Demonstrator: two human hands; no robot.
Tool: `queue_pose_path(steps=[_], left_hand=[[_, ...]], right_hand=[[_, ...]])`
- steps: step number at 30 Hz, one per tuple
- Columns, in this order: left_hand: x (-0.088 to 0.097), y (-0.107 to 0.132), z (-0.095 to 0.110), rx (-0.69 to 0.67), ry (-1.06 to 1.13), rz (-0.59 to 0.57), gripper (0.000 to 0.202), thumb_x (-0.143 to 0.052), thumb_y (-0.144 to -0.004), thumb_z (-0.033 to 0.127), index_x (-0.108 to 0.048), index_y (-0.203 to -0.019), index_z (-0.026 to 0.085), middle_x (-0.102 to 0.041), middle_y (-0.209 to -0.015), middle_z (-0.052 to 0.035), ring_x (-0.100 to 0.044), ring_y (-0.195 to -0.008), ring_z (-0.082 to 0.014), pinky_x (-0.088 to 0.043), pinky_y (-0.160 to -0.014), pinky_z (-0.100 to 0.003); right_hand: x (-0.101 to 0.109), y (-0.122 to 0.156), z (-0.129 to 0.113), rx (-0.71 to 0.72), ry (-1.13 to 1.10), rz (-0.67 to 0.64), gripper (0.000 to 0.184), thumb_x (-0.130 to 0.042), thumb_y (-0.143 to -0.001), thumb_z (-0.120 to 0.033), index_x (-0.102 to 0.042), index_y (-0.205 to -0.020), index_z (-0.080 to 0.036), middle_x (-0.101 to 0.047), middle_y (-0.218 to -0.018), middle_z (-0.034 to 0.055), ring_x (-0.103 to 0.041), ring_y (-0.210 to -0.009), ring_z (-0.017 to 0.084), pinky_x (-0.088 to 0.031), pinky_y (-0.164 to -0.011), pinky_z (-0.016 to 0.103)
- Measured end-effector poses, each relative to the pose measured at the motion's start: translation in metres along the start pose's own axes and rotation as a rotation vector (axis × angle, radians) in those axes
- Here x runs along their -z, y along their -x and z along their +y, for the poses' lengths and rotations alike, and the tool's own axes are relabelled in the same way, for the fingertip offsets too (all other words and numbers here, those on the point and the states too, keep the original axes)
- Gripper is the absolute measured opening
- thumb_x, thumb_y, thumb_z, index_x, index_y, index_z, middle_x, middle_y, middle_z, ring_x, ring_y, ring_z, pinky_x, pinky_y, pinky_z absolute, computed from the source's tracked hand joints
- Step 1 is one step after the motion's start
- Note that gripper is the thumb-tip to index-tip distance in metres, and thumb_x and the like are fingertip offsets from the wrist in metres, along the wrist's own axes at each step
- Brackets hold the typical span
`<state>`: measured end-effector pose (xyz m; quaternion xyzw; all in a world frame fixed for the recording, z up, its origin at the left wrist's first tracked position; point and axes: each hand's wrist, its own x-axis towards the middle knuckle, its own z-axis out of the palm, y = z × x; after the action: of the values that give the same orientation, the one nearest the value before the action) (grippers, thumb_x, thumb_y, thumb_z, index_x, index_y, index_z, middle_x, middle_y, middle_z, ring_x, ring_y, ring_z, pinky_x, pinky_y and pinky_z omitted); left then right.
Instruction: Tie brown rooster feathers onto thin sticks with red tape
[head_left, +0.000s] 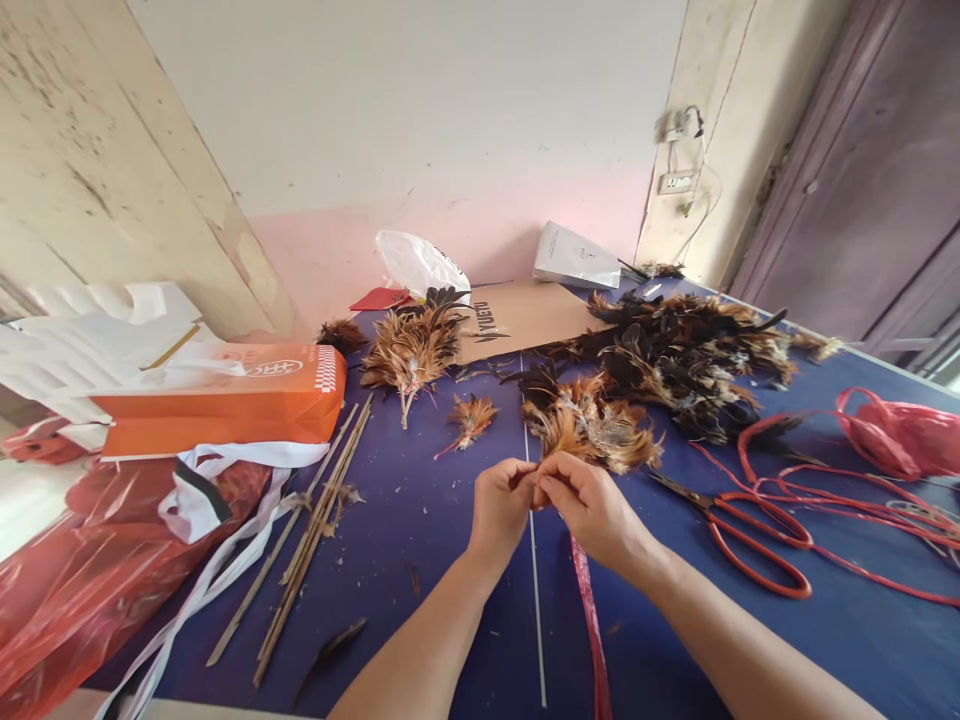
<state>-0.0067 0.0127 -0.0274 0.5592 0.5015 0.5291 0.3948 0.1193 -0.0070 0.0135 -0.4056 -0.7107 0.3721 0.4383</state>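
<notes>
The left hand (504,505) and the right hand (585,505) met over the blue surface (450,560), thumbs and fingers pressed together at the tips on what looked like a sliver of the red strip (589,610), though the knuckles hid most of it. That strip's long axis ran from under the right hand back toward the person, slanting slightly right. The brown feather cluster (600,425) lay just beyond the fingertips and rightward, nearer the right hand; whether it touched, I could not tell.
</notes>
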Motion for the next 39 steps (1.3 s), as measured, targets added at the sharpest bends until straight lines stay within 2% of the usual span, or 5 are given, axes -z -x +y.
queue_pose_path(steps=[6, 11, 15, 21, 39], left_hand=[[-0.007, 0.016, 0.009, -0.114, -0.105, -0.394, 0.015, -0.050, -0.070, 0.016, -0.063, -0.063, 0.017, -0.057, -0.056, 0.0005, -0.053, -0.048, -0.0100, -0.044, -0.050, -0.021], [-0.005, 0.022, 0.025, 0.111, 0.189, -0.542, 0.011, -0.061, -0.068, 0.025, -0.065, -0.066, 0.015, -0.061, -0.056, -0.0035, -0.054, -0.047, -0.0121, -0.045, -0.048, -0.024], [-0.003, 0.013, 0.024, 0.306, 0.628, -0.380, 0.014, -0.069, -0.062, 0.023, -0.062, -0.065, 0.012, -0.062, -0.057, -0.0034, -0.053, -0.045, -0.0072, -0.040, -0.042, -0.016], [-0.004, 0.001, 0.010, 0.432, 0.880, -0.091, 0.015, -0.072, -0.058, 0.017, -0.063, -0.067, 0.010, -0.060, -0.059, -0.0016, -0.050, -0.047, -0.0024, -0.039, -0.043, -0.011], [-0.012, 0.001, -0.003, 0.341, 0.572, 0.097, 0.023, -0.070, -0.057, 0.027, -0.060, -0.068, 0.010, -0.059, -0.054, -0.0008, -0.051, -0.046, -0.0072, -0.040, -0.048, -0.019]], right_hand=[[0.031, -0.006, 0.004, -0.024, 0.189, -0.115, 0.014, -0.047, -0.077, -0.020, -0.053, -0.064, -0.017, -0.051, -0.053, -0.0043, -0.044, -0.050, 0.008, -0.032, -0.050, 0.021], [0.043, -0.014, 0.023, -0.309, -0.333, -0.240, 0.014, -0.056, -0.073, -0.029, -0.055, -0.067, -0.016, -0.049, -0.051, -0.0043, -0.039, -0.045, 0.007, -0.030, -0.047, 0.020], [0.029, -0.016, 0.031, -0.461, -0.949, -0.143, 0.013, -0.061, -0.067, -0.027, -0.053, -0.068, -0.017, -0.052, -0.055, -0.0024, -0.047, -0.048, 0.010, -0.039, -0.052, 0.024], [0.001, -0.014, 0.034, -0.612, -1.265, 0.005, 0.012, -0.050, -0.078, -0.020, -0.052, -0.067, -0.016, -0.054, -0.062, -0.0007, -0.054, -0.058, 0.010, -0.043, -0.059, 0.024], [-0.015, -0.011, 0.036, -0.743, -1.294, 0.230, 0.013, -0.047, -0.075, -0.010, -0.052, -0.064, -0.017, -0.047, -0.053, -0.0011, -0.048, -0.048, 0.009, -0.047, -0.061, 0.026]])
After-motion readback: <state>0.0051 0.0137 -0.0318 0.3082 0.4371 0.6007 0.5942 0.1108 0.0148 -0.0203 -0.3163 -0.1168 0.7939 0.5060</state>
